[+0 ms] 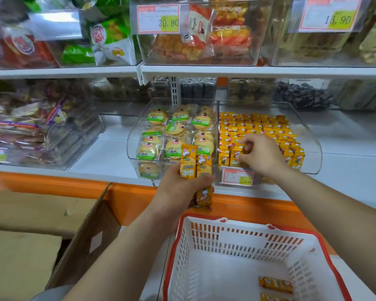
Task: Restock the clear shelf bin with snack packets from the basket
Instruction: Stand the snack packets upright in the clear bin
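Gripping yellow packets point(196, 167), left hand point(178, 189) sits below 20.80 tag point(158, 19) and 13.90 tag point(330, 15).

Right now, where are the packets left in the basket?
Head view: two yellow packets lie on the floor of the white basket, toward its right wall, at the lower right of the frame.
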Demonstrator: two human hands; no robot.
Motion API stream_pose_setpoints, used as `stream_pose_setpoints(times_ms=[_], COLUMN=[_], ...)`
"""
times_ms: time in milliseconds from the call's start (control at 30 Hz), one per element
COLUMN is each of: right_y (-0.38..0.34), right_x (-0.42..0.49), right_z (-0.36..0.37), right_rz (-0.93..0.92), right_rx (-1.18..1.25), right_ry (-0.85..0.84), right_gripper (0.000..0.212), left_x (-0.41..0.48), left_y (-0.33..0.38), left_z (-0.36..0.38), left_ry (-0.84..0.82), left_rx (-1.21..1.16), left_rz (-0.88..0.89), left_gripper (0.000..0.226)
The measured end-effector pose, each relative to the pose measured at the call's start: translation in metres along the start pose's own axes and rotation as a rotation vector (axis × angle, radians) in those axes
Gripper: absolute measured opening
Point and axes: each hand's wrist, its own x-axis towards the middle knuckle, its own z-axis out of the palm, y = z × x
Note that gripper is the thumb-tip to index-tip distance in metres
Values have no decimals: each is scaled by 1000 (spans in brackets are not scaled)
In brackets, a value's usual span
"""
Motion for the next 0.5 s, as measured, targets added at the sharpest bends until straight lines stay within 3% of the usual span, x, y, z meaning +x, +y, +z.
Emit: stream_pose_setpoints(times_ms=[200,367,500], right_y=[0,4,1], right_x=[0,-6,-26], right_z=[11,-7,-41], right_rz=[73,76,-34], right_rx=[-74,-25,2], right_ry=[-66,-258,-200], right_gripper=[35,44,30], left_x=[2,3,3], left_y=[-1,-4,-5], left_z=[0,4,10], left_ry=[1,-12,-38], left_rx=[9,13,12], left_rz=[3,-1,-33], left_gripper=[23,22,23])
